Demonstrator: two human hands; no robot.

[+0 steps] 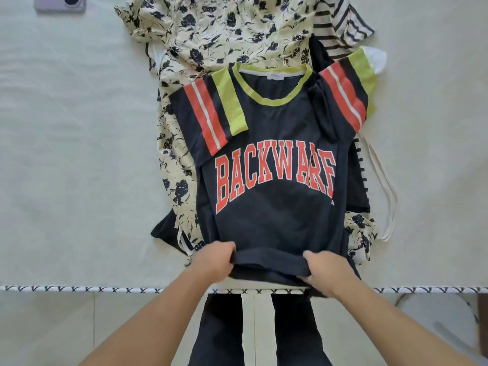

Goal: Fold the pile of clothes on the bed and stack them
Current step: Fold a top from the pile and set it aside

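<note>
On the big pale bed (pixel 66 154), which fills most of the view, a pile of clothes sits in the middle and toward 12 o'clock. The bed's edge has a black-and-white trim (pixel 79 289) running from 9 o'clock to 3 o'clock.

The cream dress with dark flowers (pixel 224 30) is spread at the back, at 12 o'clock, and hangs down the 9 o'clock side. A black-and-cream striped top (pixel 346 19) peeks out at 1 o'clock. A white strap (pixel 388 196) loops at 3 o'clock.

On top of the pile lies the dark T-shirt (pixel 274 217) with red letters. It lies face up. Its long way runs from 6 to 12 o'clock, with the green neck pointing to 12 o'clock. Both striped sleeves are tucked in over the chest.

The left hand (pixel 214 260) and the right hand (pixel 327 270) each grip the rolled bottom hem at 6 o'clock, fingers curled round the cloth.

A small purple gadget (pixel 60 3) lies at 11 o'clock, well apart.
</note>
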